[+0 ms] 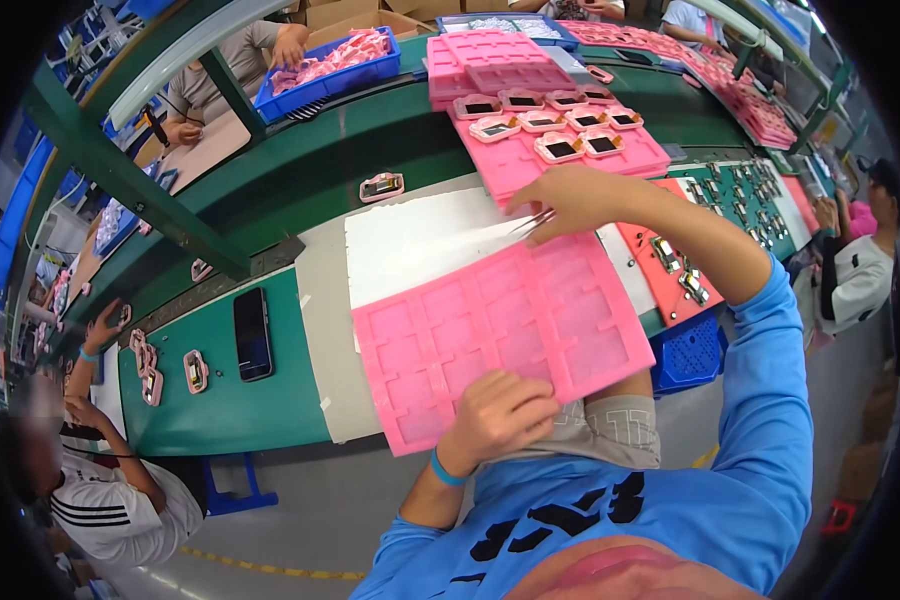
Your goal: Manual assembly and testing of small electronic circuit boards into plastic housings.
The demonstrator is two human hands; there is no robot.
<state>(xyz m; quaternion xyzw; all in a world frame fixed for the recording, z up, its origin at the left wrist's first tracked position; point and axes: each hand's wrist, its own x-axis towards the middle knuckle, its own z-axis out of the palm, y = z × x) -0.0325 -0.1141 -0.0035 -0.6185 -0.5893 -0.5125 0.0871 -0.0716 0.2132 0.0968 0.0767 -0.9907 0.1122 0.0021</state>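
Observation:
My left hand (498, 415) grips the near edge of an empty pink moulded tray (500, 330) with several rectangular pockets, held tilted over the bench edge and my lap. My right hand (577, 200) is closed on a pair of metal tweezers (533, 224), their tips pointing left over the tray's far edge and a white sheet (420, 245). Beyond my right hand lies another pink tray (550, 150) carrying several small pink-framed parts with dark centres.
A black phone (252, 333) lies on the green bench at left. An orange tray (670, 265) with small parts sits at right, a blue crate (692, 352) below it. Stacked pink trays (485, 55) and a blue bin (325, 70) stand behind. Other people work at left, right and across.

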